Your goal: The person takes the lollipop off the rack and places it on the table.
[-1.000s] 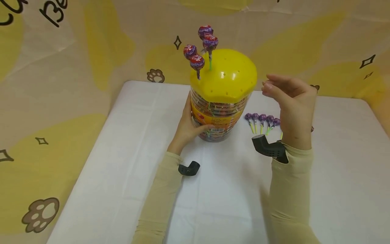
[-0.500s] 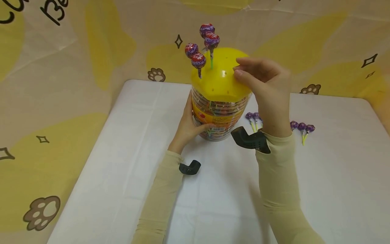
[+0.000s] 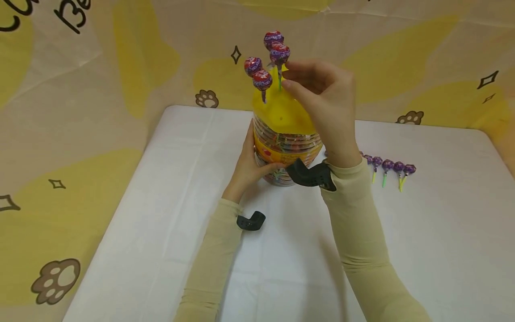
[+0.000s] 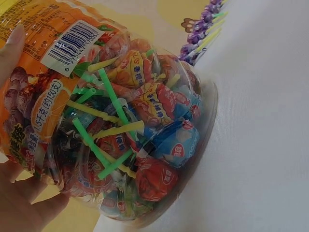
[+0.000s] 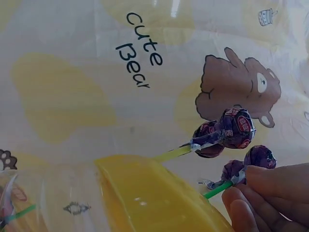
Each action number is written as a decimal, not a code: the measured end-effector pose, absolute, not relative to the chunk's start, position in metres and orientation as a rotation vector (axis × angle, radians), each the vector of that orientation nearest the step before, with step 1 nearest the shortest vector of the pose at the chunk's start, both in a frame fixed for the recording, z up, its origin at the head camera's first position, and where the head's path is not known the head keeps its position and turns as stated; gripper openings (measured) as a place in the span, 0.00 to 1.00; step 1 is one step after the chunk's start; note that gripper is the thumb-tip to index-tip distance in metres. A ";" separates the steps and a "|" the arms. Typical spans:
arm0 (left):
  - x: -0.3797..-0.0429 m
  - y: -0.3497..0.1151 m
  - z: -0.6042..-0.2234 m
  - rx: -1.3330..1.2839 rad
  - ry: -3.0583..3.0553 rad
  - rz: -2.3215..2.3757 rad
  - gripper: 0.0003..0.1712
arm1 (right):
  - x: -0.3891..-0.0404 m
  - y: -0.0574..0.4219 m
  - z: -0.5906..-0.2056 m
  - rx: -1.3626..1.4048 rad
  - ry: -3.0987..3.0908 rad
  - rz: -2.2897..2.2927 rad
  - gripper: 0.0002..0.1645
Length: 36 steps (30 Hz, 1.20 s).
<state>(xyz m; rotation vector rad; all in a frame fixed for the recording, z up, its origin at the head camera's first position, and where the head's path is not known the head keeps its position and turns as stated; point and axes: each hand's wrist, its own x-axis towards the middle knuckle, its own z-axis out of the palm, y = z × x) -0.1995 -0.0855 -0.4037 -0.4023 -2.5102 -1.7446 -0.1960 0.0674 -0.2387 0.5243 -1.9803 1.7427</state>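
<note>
A clear jar (image 3: 287,142) with a yellow lid (image 3: 269,112) is packed with wrapped candies on green and yellow sticks. My left hand (image 3: 249,172) grips it from the left, thumb across the front of its label, and the jar leans slightly. Several purple-and-red lollipops stand stuck in the lid, among them a green-stick lollipop (image 3: 279,54) and one with a yellow stick (image 5: 236,129). My right hand (image 3: 327,100) is above the lid's right side. Its thumb and forefinger are apart, fingertips right at the green stick below the wrapped head. The hand hides much of the lid.
A row of purple lollipops (image 3: 387,165) lies on the white table (image 3: 442,232), right of the jar and partly behind my right arm. A patterned cloth backdrop (image 3: 402,53) rises behind the table. Each wrist carries a black camera mount (image 3: 251,221).
My right hand has moved left from beside the jar, across the lid, up to the green-stick lollipop. The left hand has kept its hold on the jar, which has barely shifted.
</note>
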 end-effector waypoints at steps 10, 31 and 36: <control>-0.200 -0.086 -0.405 -0.410 -2.524 -1.708 0.64 | -0.205 0.059 -0.241 0.580 -1.969 1.544 0.11; -0.200 -0.087 -0.405 -0.384 -2.538 -1.738 0.66 | -0.210 0.056 -0.236 0.531 -1.908 1.629 0.07; -0.200 -0.086 -0.406 -0.372 -2.529 -1.758 0.66 | -0.208 0.060 -0.233 0.480 -1.877 1.816 0.07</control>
